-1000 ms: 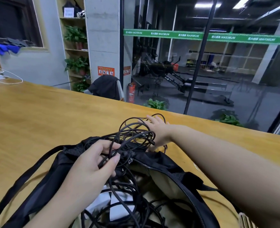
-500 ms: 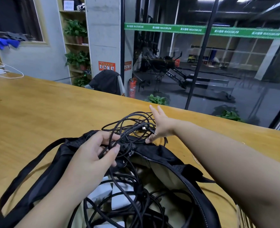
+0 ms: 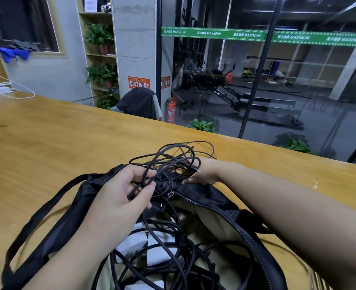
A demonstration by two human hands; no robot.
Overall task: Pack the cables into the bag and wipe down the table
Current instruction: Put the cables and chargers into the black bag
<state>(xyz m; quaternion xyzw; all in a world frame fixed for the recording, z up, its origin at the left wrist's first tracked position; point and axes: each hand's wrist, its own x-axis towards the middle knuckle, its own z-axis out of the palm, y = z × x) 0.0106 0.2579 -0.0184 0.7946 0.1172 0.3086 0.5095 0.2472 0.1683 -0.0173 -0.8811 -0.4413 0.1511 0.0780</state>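
An open black bag (image 3: 225, 210) with a pale lining lies on the wooden table (image 3: 47, 147) in front of me. A tangle of black cables (image 3: 172, 158) spills from the bag's far rim, and more cables with white adapters lie inside it. My left hand (image 3: 122, 195) pinches strands of the tangle just above the rim. My right hand (image 3: 202, 172) is behind the loops at the far edge of the bag, fingers curled around the bundle and partly hidden by it.
A long black strap (image 3: 43, 214) of the bag trails to the left over the table. A white power strip with a white cord (image 3: 3, 91) lies at the far left. Beyond the table's far edge stand a chair with a dark jacket (image 3: 139, 103) and a glass wall.
My right hand has drawn back from open fingers beyond the loops to close on the cable bundle at the bag's rim. My left hand keeps its hold on the strands.
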